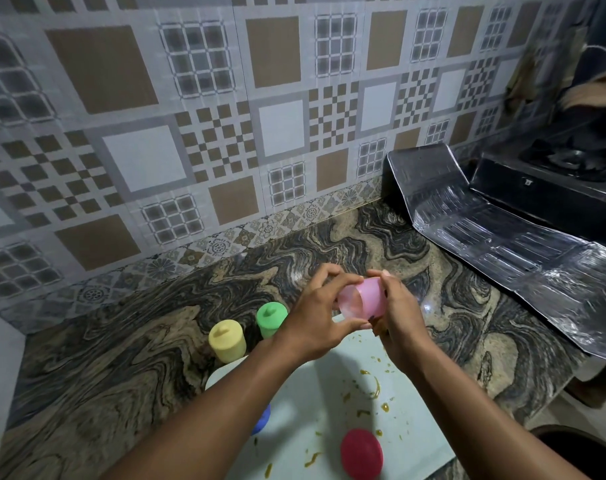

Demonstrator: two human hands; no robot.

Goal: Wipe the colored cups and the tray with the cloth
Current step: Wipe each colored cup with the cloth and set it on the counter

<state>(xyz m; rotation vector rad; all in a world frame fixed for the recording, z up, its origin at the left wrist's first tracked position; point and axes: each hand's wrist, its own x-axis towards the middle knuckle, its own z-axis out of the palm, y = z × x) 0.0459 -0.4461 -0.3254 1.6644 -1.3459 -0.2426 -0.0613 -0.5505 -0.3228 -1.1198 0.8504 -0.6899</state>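
Both hands hold a pink cup [367,297] on its side above the far end of a pale tray [315,403]. My left hand [317,315] grips its open end, and my right hand [398,317] grips its base end. Yellow-green smears dot the tray. A red cup [361,453] stands upside down on the tray near me. A blue cup [262,420] shows partly behind my left forearm. A yellow cup [227,341] and a green cup [271,319] stand upside down on the counter left of the tray. No cloth shows plainly.
The marbled stone counter [121,358] runs to a tiled wall behind. Crinkled foil sheeting [495,233] lies at the right, under a black gas stove [558,174]. A dark round rim [578,445] shows past the counter edge at the lower right.
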